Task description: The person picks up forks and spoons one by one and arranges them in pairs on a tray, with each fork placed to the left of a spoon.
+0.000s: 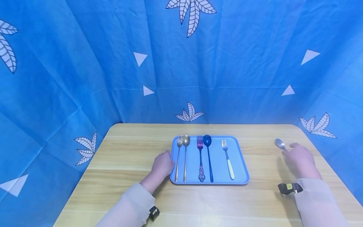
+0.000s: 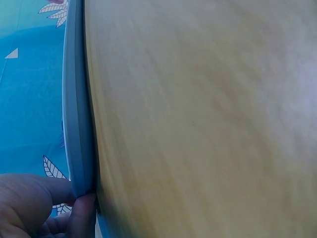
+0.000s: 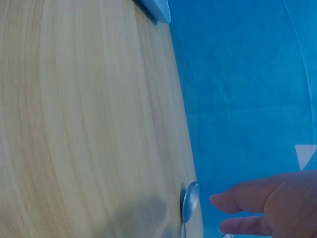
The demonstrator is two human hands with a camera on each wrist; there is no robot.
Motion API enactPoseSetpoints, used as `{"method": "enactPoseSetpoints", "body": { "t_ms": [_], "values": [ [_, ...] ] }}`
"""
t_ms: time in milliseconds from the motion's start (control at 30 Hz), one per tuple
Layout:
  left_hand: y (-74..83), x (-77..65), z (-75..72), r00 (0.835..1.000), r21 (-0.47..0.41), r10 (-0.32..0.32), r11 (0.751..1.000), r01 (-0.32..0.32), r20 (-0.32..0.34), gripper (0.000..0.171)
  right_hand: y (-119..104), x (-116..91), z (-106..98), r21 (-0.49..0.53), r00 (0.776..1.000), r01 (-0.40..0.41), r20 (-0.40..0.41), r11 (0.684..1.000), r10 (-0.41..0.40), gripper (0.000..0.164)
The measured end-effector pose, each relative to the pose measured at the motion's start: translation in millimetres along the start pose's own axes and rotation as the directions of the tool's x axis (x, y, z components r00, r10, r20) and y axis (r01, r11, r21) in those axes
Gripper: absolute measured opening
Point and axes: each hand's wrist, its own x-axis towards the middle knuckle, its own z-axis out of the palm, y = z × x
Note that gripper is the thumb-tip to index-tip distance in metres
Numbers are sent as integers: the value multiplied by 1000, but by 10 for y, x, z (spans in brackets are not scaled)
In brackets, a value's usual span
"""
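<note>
On the left, my left hand (image 1: 162, 164) pinches the near-left rim of a blue tray (image 1: 240, 164), with thumb and finger on the edge in the left wrist view. In the tray lie a gold fork (image 1: 180, 142), a gold spoon (image 1: 186, 140), a purple fork with an ornate handle (image 1: 200, 143), a dark blue spoon (image 1: 207, 141) and a white-handled fork (image 1: 231, 170). My right hand (image 1: 300, 160) hovers over a silver spoon (image 1: 280, 143) on the table's right side. In the right wrist view its fingers (image 3: 242, 198) are extended, apart from the spoon bowl (image 3: 190, 202); the spoon's handle is mostly hidden.
A light wooden table (image 1: 127, 142) carries everything. Blue curtains (image 1: 241, 69) with white leaf and triangle prints stand close along its back, left and right sides. Dark straps with small devices (image 1: 290, 188) sit on both wrists.
</note>
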Motion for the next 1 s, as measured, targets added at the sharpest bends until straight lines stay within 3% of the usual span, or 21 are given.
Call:
{"method": "enactPoseSetpoints", "body": {
  "t_ms": [433, 833, 1000],
  "values": [
    [9, -2, -4, 1000, -1, 0, 1000, 0, 8, 8, 128, 15, 61, -24, 998, -46, 52, 999, 48, 66],
    [15, -12, -11, 1000, 4, -2, 1000, 2, 8, 8, 173, 15, 63, -33, 993, -73, 91, 997, 76, 35],
    [10, -8, -5, 1000, 12, 3, 1000, -3, 4, 8, 171, 15, 75, -43, 993, -84, 85, 996, 87, 31]
  ]
}}
